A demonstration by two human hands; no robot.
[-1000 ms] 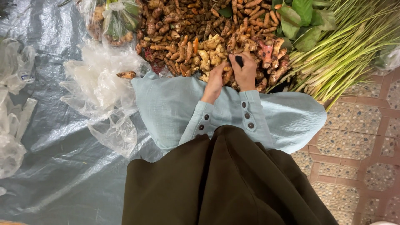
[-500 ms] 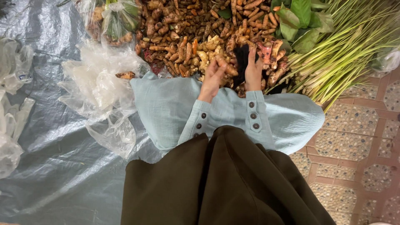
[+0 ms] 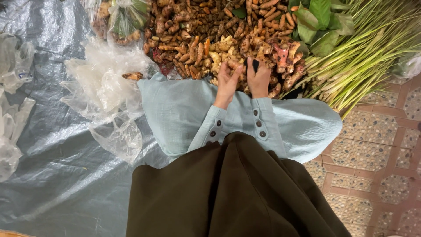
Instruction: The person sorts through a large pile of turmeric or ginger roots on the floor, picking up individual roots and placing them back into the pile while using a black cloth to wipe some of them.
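**Two hands working at the near edge of a root pile**

Hidden or unclear first. The person's lap and legs are lying under a dark brown cloth (image 3: pixel 232 193) that is filling the bottom of the view. The far side of the pile of roots (image 3: pixel 210 35) is running off the top edge. The bundle of green stalks (image 3: pixel 368 52) is running off to the right, and the green leaves (image 3: pixel 320 22) above it are cut off at the top. A small dark thing (image 3: pixel 255 66) is showing at the fingers of the right hand; too small to say what it is.

The left hand (image 3: pixel 228 79) is curling, palm up, around a pale yellowish root piece (image 3: pixel 231 65), fingers grasping it at the near edge of the pile. The right hand (image 3: pixel 258 79) is lying knuckles up on the roots just beside the left, fingers bent down; whether it is clenching anything I cannot tell. Both wrists are coming out of light blue sleeves (image 3: pixel 245 123) with dark buttons.

The roots are looking knobbly and finger-shaped, mostly orange-brown, with a paler yellow cluster near the hands and a few pinkish pieces to the right. One loose root (image 3: pixel 132 76) is sitting apart on crumpled clear plastic bags (image 3: pixel 105 96). A grey plastic sheet (image 3: pixel 52 184) is covering the ground on the left; patterned tiles (image 3: pixel 377 145) are showing on the right.
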